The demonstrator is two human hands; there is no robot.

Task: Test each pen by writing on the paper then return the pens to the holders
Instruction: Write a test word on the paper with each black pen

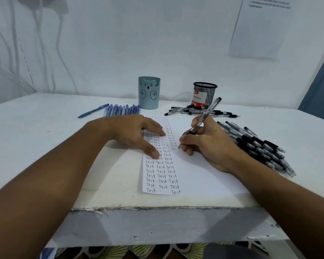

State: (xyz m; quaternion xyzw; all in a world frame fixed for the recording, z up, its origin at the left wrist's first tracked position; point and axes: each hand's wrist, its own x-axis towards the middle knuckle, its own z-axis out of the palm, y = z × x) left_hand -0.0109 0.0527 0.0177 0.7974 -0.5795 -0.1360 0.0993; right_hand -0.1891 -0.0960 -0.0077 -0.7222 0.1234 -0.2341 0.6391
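Right hand point(204, 144) gripping pen point(204, 116), tip on paper point(195, 171)

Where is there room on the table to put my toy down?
Bare table left of the blue pens, and the near-left part beside the paper. Crowded: black pens on the right and those by the mesh holder.

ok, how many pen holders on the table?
2. Blue bear holder stands at the back, centre, beside the blue pens. Black mesh holder stands to its right, behind loose black pens. None seems hidden.
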